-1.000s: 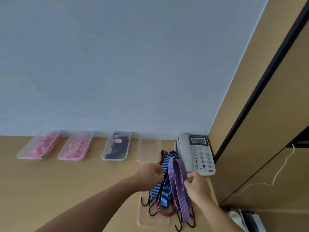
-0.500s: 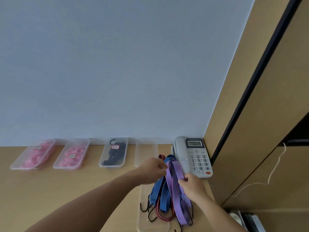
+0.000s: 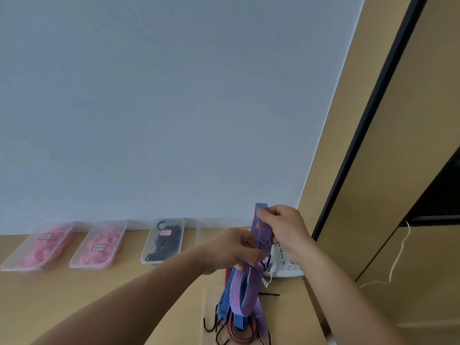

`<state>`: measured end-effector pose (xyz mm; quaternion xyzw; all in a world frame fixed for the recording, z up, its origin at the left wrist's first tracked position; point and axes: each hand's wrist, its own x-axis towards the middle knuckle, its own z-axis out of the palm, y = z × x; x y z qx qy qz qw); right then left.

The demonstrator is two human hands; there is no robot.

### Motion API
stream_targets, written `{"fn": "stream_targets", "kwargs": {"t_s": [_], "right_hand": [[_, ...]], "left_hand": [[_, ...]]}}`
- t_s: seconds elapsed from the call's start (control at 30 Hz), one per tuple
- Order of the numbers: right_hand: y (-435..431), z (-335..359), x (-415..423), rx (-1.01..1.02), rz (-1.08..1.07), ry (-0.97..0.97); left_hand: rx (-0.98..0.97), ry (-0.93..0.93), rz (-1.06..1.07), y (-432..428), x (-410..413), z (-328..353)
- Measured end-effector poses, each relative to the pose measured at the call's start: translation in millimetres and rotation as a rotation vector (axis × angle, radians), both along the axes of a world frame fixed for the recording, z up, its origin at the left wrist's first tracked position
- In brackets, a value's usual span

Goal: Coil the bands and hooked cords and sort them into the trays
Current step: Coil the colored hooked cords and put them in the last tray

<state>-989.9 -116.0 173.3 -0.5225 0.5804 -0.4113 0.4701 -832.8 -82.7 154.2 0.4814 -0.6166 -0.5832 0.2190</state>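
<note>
Holding the purple cord [image 3: 260, 226] up over the desk [image 3: 124, 295], right hand [image 3: 286, 227] pinched shut on its top fold, left hand [image 3: 234, 250] closed on it lower down. Risk: its dangling tail drags the blue cords [image 3: 227, 297], hooks [image 3: 214, 327] snagging, out of the near tray [image 3: 207, 310].

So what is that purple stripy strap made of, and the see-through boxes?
The purple strap looks like woven stretchy fabric: it is flat, striped and bends softly between both hands. The trays look like thin clear plastic, a bit frosted, since their contents show through the walls. The hooks look like dark metal wire, though coated plastic is possible.
</note>
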Motion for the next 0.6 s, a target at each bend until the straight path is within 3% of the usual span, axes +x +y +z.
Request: {"fn": "stream_targets", "kwargs": {"t_s": [0.13,0.33,0.53,0.6], "right_hand": [[3,12,7,-0.142,-0.057,0.171],[14,8,16,-0.110,-0.020,0.083],[11,8,7,-0.063,0.019,0.082],[12,3,4,-0.015,0.085,-0.068]], "left_hand": [[-0.051,-0.042,0.004,4,-1,5],[-0.033,-0.110,-0.067,11,-2,5],[-0.025,-0.028,-0.100,15,5,22],[-0.063,-0.017,-0.081,16,5,23]]}}
